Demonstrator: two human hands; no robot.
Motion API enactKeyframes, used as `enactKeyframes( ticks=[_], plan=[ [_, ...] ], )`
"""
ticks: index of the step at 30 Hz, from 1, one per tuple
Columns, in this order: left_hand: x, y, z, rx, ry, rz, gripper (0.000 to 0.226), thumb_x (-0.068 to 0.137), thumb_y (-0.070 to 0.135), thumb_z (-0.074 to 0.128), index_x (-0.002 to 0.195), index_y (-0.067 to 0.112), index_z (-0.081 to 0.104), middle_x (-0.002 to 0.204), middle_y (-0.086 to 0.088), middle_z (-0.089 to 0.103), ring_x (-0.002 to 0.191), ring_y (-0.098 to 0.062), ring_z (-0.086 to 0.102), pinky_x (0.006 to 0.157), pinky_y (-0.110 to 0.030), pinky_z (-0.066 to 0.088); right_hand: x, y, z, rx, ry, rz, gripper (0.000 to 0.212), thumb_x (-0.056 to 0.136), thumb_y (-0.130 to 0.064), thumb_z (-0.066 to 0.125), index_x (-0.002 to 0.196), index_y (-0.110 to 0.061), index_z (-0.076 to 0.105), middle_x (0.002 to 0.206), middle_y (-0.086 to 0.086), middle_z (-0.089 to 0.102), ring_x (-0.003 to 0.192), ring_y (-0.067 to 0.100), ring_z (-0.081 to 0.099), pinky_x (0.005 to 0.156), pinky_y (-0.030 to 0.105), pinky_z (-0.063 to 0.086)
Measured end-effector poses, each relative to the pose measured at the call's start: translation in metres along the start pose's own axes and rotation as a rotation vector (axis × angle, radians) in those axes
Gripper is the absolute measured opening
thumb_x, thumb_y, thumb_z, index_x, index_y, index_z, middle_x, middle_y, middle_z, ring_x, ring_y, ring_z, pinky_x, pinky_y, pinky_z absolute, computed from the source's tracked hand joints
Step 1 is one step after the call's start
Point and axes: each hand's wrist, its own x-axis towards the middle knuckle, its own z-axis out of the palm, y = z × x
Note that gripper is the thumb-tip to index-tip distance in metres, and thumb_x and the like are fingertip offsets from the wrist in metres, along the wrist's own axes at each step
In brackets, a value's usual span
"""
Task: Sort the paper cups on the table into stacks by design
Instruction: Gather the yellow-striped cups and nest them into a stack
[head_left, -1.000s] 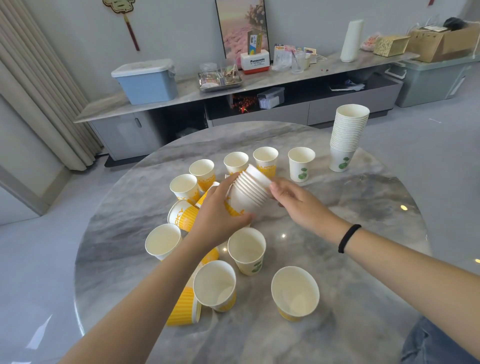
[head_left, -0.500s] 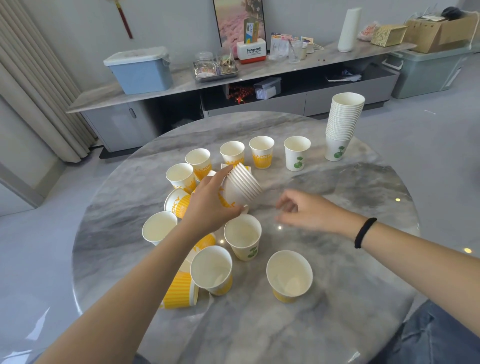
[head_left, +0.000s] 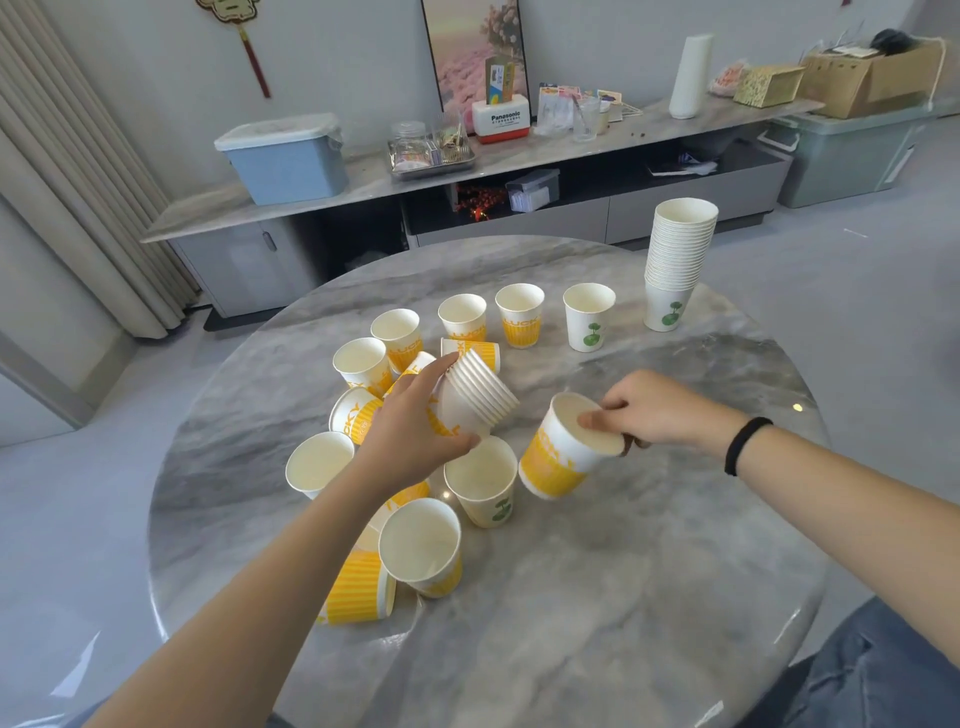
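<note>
Now the right hand (head_left: 655, 410) pinches a single yellow cup (head_left: 563, 456) by its rim, thumb inside the mouth and the other fingers mostly hidden behind, so the cup hangs tilted with its mouth facing up and toward the wrist. Just left of that grip, the left hand (head_left: 415, 436) is wrapped around a nested yellow stack (head_left: 475, 397), held tipped with the rims pointing toward the right hand; stack and single cup are near but not touching.

Directly below the gap between the two grips stands a green-leaf cup (head_left: 483, 480), upright, with the base of the held cup just beside its rim (whether they touch I cannot tell). Under and behind the left forearm the loose cups crowd together, some upright, some lying on their sides, among them a fallen yellow cup (head_left: 358, 590) close to the near-left edge of the marble table (head_left: 649, 597).

Beyond the grips, a row of upright yellow cups runs toward a lone leaf cup (head_left: 588, 316), and farther off to the right a tall leaf-cup stack (head_left: 678, 260) stands close to the far rim.

To the right of the right hand and toward the near edge, the tabletop is bare marble, open all the way to the rim.
</note>
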Motion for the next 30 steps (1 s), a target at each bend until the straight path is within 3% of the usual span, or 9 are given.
enactKeyframes(
  ticks=[6, 10, 12, 14, 19, 21, 25, 28, 30],
  plan=[
    [0.002, -0.003, -0.005, -0.055, -0.030, 0.043, 0.089, 0.059, 0.037, 0.073, 0.138, 0.044, 0.031, 0.132, 0.006, 0.047, 0.115, -0.015, 0.049, 0.102, -0.047, 0.041, 0.009, -0.001, -0.017, 0.454, 0.259, 0.034, 0.034, 0.094, -0.026, 0.051, 0.065, -0.010, 0.059, 0.051, 0.001, 0.059, 0.030, 0.001, 0.042, 0.032, 0.012, 0.029],
    [-0.001, 0.002, -0.003, -0.086, -0.074, 0.136, 0.088, 0.065, 0.027, 0.075, 0.139, 0.043, 0.031, 0.136, 0.008, 0.042, 0.112, -0.001, 0.040, 0.101, -0.024, 0.037, 0.012, -0.020, -0.008, 0.625, 0.300, -0.001, 0.034, 0.093, -0.022, 0.049, 0.061, -0.014, 0.058, 0.037, -0.006, 0.054, 0.031, 0.003, 0.041, 0.033, 0.013, 0.031],
    [-0.001, 0.005, -0.002, -0.104, -0.086, 0.182, 0.087, 0.068, 0.021, 0.077, 0.137, 0.046, 0.029, 0.136, 0.010, 0.042, 0.109, 0.008, 0.039, 0.092, -0.003, 0.031, 0.015, -0.028, 0.004, 0.510, 0.285, -0.034, 0.033, 0.095, -0.027, 0.047, 0.065, -0.018, 0.059, 0.047, -0.003, 0.056, 0.039, 0.007, 0.047, 0.042, 0.017, 0.038],
    [-0.001, 0.006, -0.002, -0.121, -0.075, 0.188, 0.087, 0.068, 0.023, 0.077, 0.137, 0.047, 0.029, 0.136, 0.011, 0.042, 0.109, 0.012, 0.039, 0.087, 0.003, 0.030, 0.018, -0.038, 0.015, 0.351, 0.246, -0.073, 0.034, 0.097, -0.031, 0.041, 0.077, -0.015, 0.063, 0.060, 0.000, 0.058, 0.054, 0.012, 0.053, 0.055, 0.023, 0.042],
    [-0.008, -0.006, -0.017, -0.104, -0.032, 0.148, 0.091, 0.066, 0.020, 0.080, 0.139, 0.042, 0.031, 0.137, 0.010, 0.043, 0.123, -0.005, 0.039, 0.095, -0.019, 0.034, 0.024, -0.059, 0.034, 0.342, -0.020, -0.104, 0.049, 0.098, -0.045, 0.027, 0.120, -0.013, 0.057, 0.115, 0.009, 0.063, 0.107, 0.023, 0.058, 0.088, 0.036, 0.047],
    [-0.012, -0.013, -0.024, -0.085, 0.000, 0.128, 0.089, 0.066, 0.019, 0.079, 0.138, 0.040, 0.032, 0.134, 0.010, 0.044, 0.122, -0.009, 0.041, 0.096, -0.026, 0.037, 0.024, -0.060, 0.041, 0.302, 0.040, -0.197, 0.045, 0.099, -0.040, 0.027, 0.116, -0.011, 0.056, 0.112, 0.007, 0.063, 0.105, 0.021, 0.057, 0.093, 0.036, 0.044],
    [-0.021, -0.025, -0.034, -0.022, 0.075, 0.049, 0.086, 0.069, 0.016, 0.073, 0.140, 0.031, 0.028, 0.132, 0.001, 0.042, 0.124, -0.018, 0.037, 0.090, -0.031, 0.038, 0.012, -0.068, 0.064, 0.172, 0.240, -0.337, 0.012, 0.088, -0.024, 0.052, 0.091, -0.016, 0.060, 0.088, -0.004, 0.057, 0.082, 0.013, 0.052, 0.076, 0.028, 0.037],
    [-0.029, -0.035, -0.039, 0.004, 0.101, 0.016, 0.091, 0.069, 0.015, 0.072, 0.143, 0.027, 0.021, 0.132, -0.005, 0.040, 0.120, -0.021, 0.037, 0.087, -0.031, 0.036, 0.005, -0.076, 0.082, -0.228, -0.001, -0.571, 0.038, 0.070, -0.051, 0.049, 0.093, -0.029, 0.070, 0.098, -0.009, 0.055, 0.100, 0.013, 0.041, 0.088, 0.025, 0.026],
    [-0.033, -0.039, -0.041, 0.009, 0.117, 0.015, 0.091, 0.068, 0.016, 0.073, 0.142, 0.026, 0.022, 0.133, -0.004, 0.041, 0.120, -0.020, 0.039, 0.086, -0.031, 0.037, 0.000, -0.079, 0.088, -0.449, -0.140, -0.633, 0.038, 0.071, -0.056, 0.059, 0.103, -0.036, 0.069, 0.118, -0.008, 0.053, 0.115, 0.016, 0.033, 0.093, 0.027, 0.019]
  ],
)
